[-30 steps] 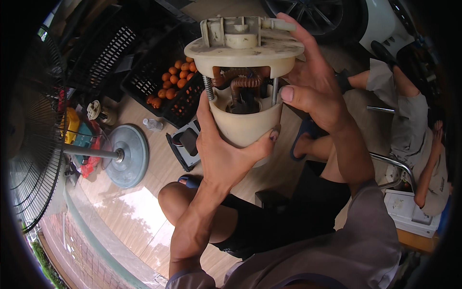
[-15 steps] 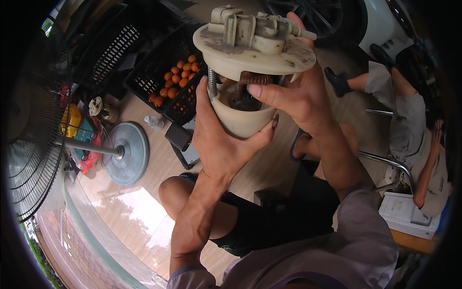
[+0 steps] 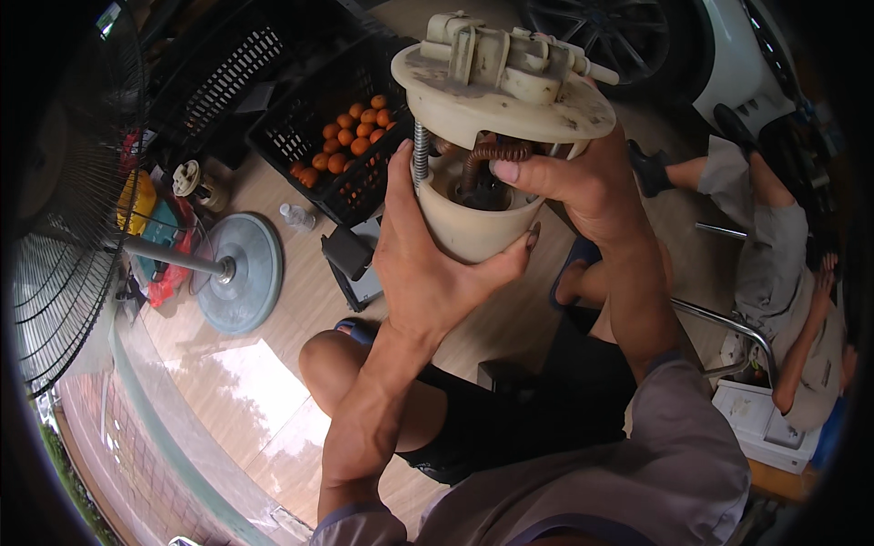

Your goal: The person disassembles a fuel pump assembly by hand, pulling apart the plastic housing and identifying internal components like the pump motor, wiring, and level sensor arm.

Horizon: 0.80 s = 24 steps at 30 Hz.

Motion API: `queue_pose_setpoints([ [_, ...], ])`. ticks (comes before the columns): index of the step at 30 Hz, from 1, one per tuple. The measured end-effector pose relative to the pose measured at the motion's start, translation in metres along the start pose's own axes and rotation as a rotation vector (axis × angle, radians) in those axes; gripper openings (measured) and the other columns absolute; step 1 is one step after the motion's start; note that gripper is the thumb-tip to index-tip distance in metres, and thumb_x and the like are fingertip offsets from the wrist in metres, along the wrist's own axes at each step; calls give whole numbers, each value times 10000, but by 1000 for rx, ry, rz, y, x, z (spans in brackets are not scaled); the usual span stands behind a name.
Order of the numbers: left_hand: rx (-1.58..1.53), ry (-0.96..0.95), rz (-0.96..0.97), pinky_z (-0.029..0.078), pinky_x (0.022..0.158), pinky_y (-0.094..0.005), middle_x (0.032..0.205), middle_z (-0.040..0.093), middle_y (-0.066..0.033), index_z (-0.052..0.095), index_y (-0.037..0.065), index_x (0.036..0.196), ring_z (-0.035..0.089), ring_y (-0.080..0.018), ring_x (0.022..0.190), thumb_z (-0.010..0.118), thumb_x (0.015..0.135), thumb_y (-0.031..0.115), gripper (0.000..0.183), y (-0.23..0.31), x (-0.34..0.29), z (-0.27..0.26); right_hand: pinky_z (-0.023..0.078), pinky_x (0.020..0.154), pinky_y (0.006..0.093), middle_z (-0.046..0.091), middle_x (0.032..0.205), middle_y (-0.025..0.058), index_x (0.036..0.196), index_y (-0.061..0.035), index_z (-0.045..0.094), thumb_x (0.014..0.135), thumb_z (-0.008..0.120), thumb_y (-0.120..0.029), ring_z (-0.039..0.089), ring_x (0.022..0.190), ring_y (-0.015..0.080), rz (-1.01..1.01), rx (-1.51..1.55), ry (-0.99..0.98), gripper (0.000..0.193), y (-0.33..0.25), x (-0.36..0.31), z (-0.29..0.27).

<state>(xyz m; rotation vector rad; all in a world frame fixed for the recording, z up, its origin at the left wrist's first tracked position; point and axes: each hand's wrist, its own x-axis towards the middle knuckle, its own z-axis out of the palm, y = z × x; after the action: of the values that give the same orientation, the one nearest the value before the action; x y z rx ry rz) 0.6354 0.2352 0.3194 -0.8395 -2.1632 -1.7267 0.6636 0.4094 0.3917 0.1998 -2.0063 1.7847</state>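
Note:
Held up in front of me is a cream-coloured fuel pump module [image 3: 482, 227], its stained round top flange tilted toward me over a cup-shaped lower housing. Between flange and cup show a metal spring [image 3: 421, 150] and a brown corrugated hose [image 3: 492, 153]. My left hand [image 3: 428, 282] is closed around the cup from below, thumb at its right side. My right hand [image 3: 592, 191] grips the flange's right side, its thumb in the gap beside the hose. The right fingers behind the flange are mostly hidden.
A black crate [image 3: 282, 136] of oranges stands beyond my left hand. At left are a fan [image 3: 73, 218] with a round base [image 3: 241, 273], a bottle [image 3: 297, 217] and another pump module [image 3: 196, 185]. A seated person [image 3: 774, 237] is at right, below a car wheel [image 3: 628, 41].
The module and both hands sit slightly farther right in the view, and the surroundings have shifted too. A right fingertip that stuck up behind the flange has dropped mostly out of sight.

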Motion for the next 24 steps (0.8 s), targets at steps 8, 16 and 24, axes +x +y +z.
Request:
queue_pose_setpoints([
  [8,-27,-59,-60,608,900,-388,1245,670,-240,231,-63,1550,725,-343,1081,941,634,359,1234,1,-1,2,495,1016,325,670,1259,117,1432,39,477,781,837,-57,628,1172,184,60,-158,-119,750,5,1,-16],
  [16,-50,-157,-203,603,902,-379,1254,670,-246,228,-85,1537,730,-334,1079,942,642,362,1229,1,-2,5,505,1019,328,672,1247,97,1420,28,494,806,798,-12,630,1175,178,184,102,-80,686,18,-1,-10],
  [24,-64,-187,-174,612,895,-386,1234,686,-230,244,-37,1545,737,-325,1062,939,648,352,1200,0,-2,10,521,1017,335,687,1239,118,1435,28,471,803,750,37,661,1150,191,169,207,55,692,30,-16,-8],
])
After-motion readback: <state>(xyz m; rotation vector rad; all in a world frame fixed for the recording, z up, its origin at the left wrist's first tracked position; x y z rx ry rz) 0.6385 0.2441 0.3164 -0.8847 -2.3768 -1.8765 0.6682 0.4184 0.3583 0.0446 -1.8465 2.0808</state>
